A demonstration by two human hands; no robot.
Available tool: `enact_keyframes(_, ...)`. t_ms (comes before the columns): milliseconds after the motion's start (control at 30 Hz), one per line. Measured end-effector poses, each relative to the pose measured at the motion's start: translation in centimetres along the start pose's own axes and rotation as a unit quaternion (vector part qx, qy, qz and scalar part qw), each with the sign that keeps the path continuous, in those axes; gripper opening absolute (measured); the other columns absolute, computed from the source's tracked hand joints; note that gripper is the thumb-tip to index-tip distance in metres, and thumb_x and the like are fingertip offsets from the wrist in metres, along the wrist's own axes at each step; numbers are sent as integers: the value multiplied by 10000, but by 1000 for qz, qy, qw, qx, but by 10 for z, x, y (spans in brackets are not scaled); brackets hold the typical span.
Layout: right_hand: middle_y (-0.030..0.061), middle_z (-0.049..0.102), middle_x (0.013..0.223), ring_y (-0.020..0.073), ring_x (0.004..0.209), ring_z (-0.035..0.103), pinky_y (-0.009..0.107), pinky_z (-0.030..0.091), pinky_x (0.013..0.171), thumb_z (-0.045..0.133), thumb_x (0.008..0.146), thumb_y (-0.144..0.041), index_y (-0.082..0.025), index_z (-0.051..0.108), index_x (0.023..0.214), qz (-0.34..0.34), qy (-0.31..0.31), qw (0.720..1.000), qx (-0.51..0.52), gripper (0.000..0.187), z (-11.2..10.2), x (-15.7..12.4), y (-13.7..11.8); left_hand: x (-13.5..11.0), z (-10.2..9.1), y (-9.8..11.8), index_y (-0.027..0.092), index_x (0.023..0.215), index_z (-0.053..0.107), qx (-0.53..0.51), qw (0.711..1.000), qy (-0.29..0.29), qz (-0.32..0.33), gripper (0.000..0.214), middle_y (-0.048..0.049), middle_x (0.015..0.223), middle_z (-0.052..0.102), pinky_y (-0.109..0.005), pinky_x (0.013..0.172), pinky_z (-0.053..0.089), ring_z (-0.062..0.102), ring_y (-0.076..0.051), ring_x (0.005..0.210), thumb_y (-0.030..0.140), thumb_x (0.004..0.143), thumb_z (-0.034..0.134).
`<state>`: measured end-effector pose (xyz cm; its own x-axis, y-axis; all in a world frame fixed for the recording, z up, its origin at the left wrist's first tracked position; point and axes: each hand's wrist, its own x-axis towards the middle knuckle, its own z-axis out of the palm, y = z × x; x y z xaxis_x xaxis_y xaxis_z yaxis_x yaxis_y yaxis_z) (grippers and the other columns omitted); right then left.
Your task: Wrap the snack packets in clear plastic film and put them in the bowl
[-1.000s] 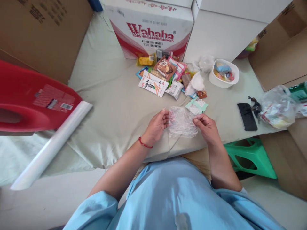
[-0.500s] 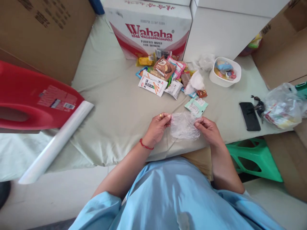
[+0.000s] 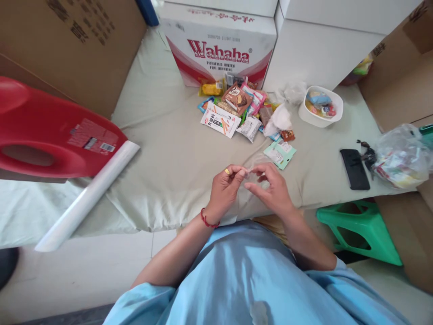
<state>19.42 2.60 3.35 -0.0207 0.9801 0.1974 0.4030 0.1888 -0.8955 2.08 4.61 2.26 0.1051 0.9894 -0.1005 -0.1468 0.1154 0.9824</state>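
Observation:
My left hand [image 3: 226, 188] and my right hand [image 3: 270, 187] meet just above the near edge of a pale cloth-covered surface [image 3: 169, 149]. Both pinch a thin clear plastic bag [image 3: 253, 168], now bunched small between the fingertips and mostly hidden by the fingers. A gold ring shows on my left hand and a red string on its wrist. A light green packet [image 3: 280, 152] lies just beyond my right hand. Farther back sits a pile of snack packets [image 3: 237, 110].
A white bowl [image 3: 333, 118] with sweets stands back right. A black phone [image 3: 354, 169] and a filled clear bag [image 3: 402, 155] lie at the right. A white roll [image 3: 88, 196] and a red plastic stool [image 3: 50, 135] are left. A Wahaha box [image 3: 219, 49] stands behind; a green stool [image 3: 361, 228] below right.
The clear bag was spread between my hands. My hands have come together and the bag is now gathered up between my fingertips.

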Motion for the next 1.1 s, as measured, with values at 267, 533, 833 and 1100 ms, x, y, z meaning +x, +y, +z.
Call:
enact_keyframes(267, -10, 622, 790, 143, 733, 561, 271, 494, 698, 744, 930, -506, -230, 650, 879, 91, 17, 986, 139, 296, 11, 11, 15, -1, -12, -10, 239, 917, 614, -47, 988, 150, 3, 314, -23, 972, 688, -280, 837, 520, 623, -148, 866, 541, 1005, 629)
enact_keyframes(533, -11, 672, 844, 135, 712, 607, 253, 563, 619, 875, 764, -551, -255, 587, 871, 206, 42, 942, 263, 427, -27, 17, 30, 16, -44, -7, 266, 921, 480, 11, 964, 264, 4, 326, 62, 687, 447, -245, 529, 382, 423, -114, 556, 559, 1032, 570)
enact_keyframes(833, -20, 643, 716, 113, 576, 533, 228, 439, 498, 879, 742, -513, -233, 613, 827, 235, 40, 952, 192, 396, -75, 18, 66, 37, -92, -6, 246, 887, 546, 72, 981, 177, -33, 300, 58, 635, 450, -248, 486, 347, 424, -111, 513, 504, 990, 657)
enact_keyframes(1100, 19, 685, 815, 164, 711, 583, 301, 476, 657, 768, 831, -446, -214, 685, 892, 149, 141, 975, -85, 255, -80, 23, 74, 38, -89, -26, 255, 902, 531, 90, 980, 174, -36, 271, 67, 627, 473, -248, 475, 316, 417, -108, 478, 483, 1008, 631)
